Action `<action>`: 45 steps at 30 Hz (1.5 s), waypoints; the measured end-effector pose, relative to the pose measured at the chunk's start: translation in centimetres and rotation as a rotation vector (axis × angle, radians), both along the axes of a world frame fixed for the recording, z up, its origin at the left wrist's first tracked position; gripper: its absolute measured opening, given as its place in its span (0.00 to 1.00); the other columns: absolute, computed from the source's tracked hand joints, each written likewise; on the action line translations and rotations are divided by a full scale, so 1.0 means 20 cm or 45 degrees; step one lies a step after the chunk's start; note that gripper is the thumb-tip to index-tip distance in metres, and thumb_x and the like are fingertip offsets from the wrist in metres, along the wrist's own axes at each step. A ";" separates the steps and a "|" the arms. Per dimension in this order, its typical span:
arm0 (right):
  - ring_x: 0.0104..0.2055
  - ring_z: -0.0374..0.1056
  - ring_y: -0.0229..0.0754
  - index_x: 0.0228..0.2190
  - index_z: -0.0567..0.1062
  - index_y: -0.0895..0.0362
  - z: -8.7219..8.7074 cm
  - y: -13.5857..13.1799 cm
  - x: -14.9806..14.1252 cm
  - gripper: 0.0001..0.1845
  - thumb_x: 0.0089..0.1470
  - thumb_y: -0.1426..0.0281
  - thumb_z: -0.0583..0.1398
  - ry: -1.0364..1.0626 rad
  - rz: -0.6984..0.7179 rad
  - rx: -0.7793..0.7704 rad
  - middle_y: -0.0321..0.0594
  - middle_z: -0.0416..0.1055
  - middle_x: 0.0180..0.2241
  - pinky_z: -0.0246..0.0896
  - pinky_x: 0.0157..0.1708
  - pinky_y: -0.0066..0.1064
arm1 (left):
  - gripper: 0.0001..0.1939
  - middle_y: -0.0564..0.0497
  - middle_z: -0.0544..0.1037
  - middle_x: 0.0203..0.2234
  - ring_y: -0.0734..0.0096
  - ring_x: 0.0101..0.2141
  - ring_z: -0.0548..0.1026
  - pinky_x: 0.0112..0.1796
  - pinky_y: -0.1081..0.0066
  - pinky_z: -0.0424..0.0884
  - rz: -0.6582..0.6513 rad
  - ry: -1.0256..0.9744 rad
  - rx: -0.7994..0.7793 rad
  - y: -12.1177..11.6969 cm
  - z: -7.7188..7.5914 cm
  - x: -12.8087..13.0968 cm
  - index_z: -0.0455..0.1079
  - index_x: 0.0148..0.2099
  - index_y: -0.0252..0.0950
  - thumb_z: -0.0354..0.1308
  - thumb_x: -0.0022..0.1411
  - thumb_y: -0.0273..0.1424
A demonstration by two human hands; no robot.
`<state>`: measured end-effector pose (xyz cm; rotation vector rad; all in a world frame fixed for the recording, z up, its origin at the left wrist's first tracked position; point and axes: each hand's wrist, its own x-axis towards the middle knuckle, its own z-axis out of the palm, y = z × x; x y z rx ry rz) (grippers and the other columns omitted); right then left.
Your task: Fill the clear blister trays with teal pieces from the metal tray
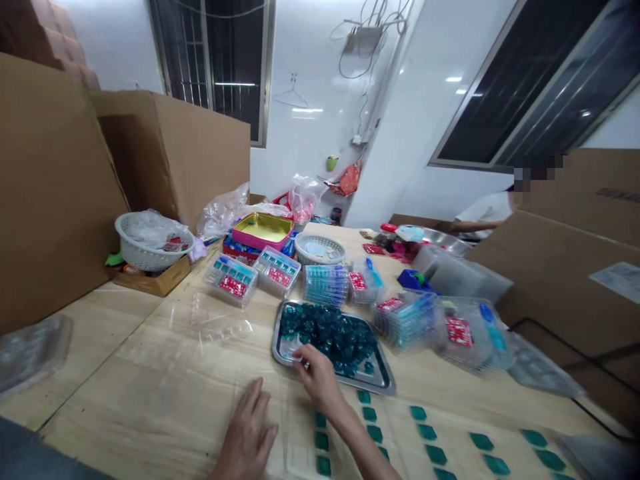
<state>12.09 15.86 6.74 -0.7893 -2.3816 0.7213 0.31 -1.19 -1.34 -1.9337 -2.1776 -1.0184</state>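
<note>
My right hand [317, 377] reaches over the near left rim of a metal tray [387, 380]. Its thumb and fingertips are pressed together; whatever is between them is too small to make out. A heap of dark teal gem-like pieces [327, 333] fills much of the tray. Left of it, my left hand [250, 427] lies with fingers stretched out at the edge of a clear plastic tray [295, 407]. Teal square pieces [321, 440] sit in columns in the clear trays in front of me, and more teal squares [427, 432] continue to the right.
Stacked clear packs [407, 320] with red and blue contents stand behind the metal tray. A white basket [155, 250], a pink-rimmed tin [263, 230] and a round basket [320, 250] are farther back. Cardboard boxes [200, 153] flank the table. Another person [485, 210] is at far right.
</note>
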 end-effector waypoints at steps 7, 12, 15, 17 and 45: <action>0.38 0.67 0.42 0.28 0.73 0.58 -0.06 0.21 -0.30 0.13 0.43 0.83 0.53 -0.156 -0.023 0.018 0.42 0.71 0.32 0.57 0.39 0.28 | 0.24 0.37 0.64 0.56 0.55 0.56 0.64 0.51 0.57 0.68 -0.179 -0.105 -0.050 -0.02 0.03 -0.01 0.61 0.57 0.35 0.54 0.57 0.29; 0.34 0.67 0.41 0.26 0.72 0.58 -0.07 0.18 -0.30 0.11 0.44 0.81 0.53 -0.061 -0.038 -0.153 0.41 0.72 0.28 0.58 0.35 0.28 | 0.16 0.40 0.73 0.48 0.58 0.50 0.71 0.49 0.57 0.69 -0.026 -0.457 -0.003 0.03 0.13 -0.04 0.69 0.48 0.37 0.53 0.57 0.30; 0.27 0.67 0.38 0.29 0.72 0.58 -0.07 0.13 -0.24 0.06 0.45 0.75 0.56 0.026 0.020 -0.378 0.37 0.72 0.25 0.59 0.28 0.27 | 0.14 0.42 0.76 0.43 0.62 0.44 0.74 0.46 0.59 0.71 0.139 -0.836 0.023 0.14 0.26 -0.09 0.71 0.45 0.36 0.51 0.57 0.29; 0.23 0.66 0.37 0.29 0.72 0.58 -0.06 0.09 -0.20 0.07 0.43 0.71 0.59 0.175 0.096 -0.770 0.35 0.71 0.22 0.59 0.25 0.27 | 0.15 0.43 0.76 0.42 0.64 0.42 0.74 0.43 0.63 0.71 0.131 -1.119 0.010 0.22 0.34 -0.13 0.70 0.46 0.35 0.50 0.57 0.30; 0.36 0.68 0.41 0.28 0.73 0.59 -0.03 0.25 -0.19 0.17 0.43 0.87 0.50 -0.485 -0.195 0.314 0.44 0.72 0.32 0.55 0.33 0.26 | 0.11 0.51 0.69 0.20 0.70 0.25 0.67 0.29 0.72 0.58 0.169 -0.501 -0.197 0.32 0.21 -0.14 0.64 0.23 0.36 0.45 0.55 0.24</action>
